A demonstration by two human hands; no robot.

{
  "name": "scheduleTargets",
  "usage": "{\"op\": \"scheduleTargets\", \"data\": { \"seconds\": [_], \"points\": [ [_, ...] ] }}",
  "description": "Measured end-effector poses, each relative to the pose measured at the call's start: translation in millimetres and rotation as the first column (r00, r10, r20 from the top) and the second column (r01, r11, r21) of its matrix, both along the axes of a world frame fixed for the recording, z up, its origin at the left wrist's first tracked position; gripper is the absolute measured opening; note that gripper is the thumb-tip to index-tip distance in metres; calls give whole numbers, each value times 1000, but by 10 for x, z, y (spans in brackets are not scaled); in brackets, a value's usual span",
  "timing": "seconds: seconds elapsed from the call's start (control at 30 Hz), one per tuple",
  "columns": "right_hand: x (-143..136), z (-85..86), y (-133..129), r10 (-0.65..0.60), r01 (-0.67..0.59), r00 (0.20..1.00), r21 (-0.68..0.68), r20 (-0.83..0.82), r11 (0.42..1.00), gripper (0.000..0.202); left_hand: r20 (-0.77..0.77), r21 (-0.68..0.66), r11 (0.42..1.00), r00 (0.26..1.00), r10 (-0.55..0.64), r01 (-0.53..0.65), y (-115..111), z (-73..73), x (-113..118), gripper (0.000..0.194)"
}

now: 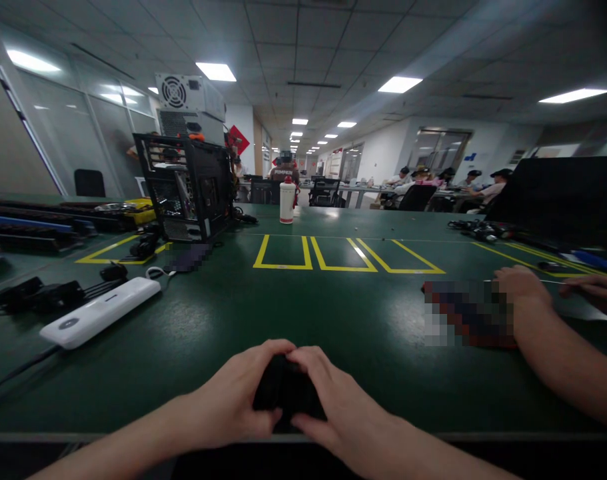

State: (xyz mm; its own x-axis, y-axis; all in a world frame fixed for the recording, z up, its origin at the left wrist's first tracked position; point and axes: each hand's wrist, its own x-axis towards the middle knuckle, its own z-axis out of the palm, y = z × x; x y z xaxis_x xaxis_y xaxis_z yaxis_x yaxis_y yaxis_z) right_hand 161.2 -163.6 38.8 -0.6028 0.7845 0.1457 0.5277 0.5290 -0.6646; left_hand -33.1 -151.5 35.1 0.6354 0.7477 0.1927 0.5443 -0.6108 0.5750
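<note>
At the near edge of the green table, both my hands are closed around a small black object. My left hand grips its left side, fingers over the top and thumb at the near side. My right hand wraps the right side in the same way, and the two hands' fingertips nearly meet at the top. The object is dark and largely covered by my fingers, so its kind cannot be made out.
A white power strip and black cables lie left. Behind stands an open computer case with power supplies stacked on it. Yellow tape rectangles and a white bottle are ahead. Another person's hand is right, near a monitor.
</note>
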Motion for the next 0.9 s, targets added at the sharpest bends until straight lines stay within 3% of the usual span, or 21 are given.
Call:
{"op": "scheduleTargets", "data": {
  "seconds": [0.2,0.37,0.5,0.73,0.9],
  "points": [
    [-172,-215,-108,66,-67,995,-12,-76,998,52,-35,121,993,999,-12,16,-271,-71,-223,62],
    [-310,-215,-97,72,-78,969,-18,-238,997,47,-72,174,985,997,35,-22,-316,-213,-397,62],
    [-457,-255,-115,1,-22,926,-52,-377,998,46,-92,225,971,991,100,-77,-312,-305,-464,61],
    [-682,-344,-142,-81,28,861,-111,-501,993,50,-96,222,961,977,189,-164,-346,-220,-452,53],
    [-698,-336,-133,-26,41,902,26,-431,999,56,-59,225,943,963,265,-245,-359,-268,-542,48]
  ]
}}
